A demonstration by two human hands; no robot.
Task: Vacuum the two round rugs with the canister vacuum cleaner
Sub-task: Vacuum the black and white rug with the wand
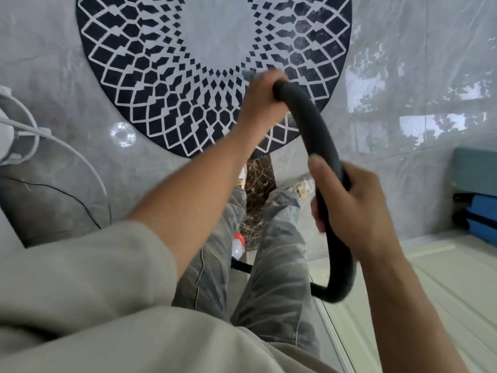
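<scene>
A round rug (166, 84) with a dark blue and white diamond pattern and a pale centre lies on the grey floor ahead of me. A thick black vacuum hose (317, 135) curves from over the rug's near edge down toward my right side. My left hand (262, 95) grips the hose's far end above the rug. My right hand (349, 208) grips the hose lower down, near my right leg. The hose bends back behind my legs; the nozzle is hidden by my left hand. A red and white part (238, 244) shows between my legs.
A white fan base with a white cord (80, 157) stands at the left. A thin dark cable (67, 195) trails on the floor there. A teal and blue case (476, 200) sits at the right edge, beside a pale door track (443, 278).
</scene>
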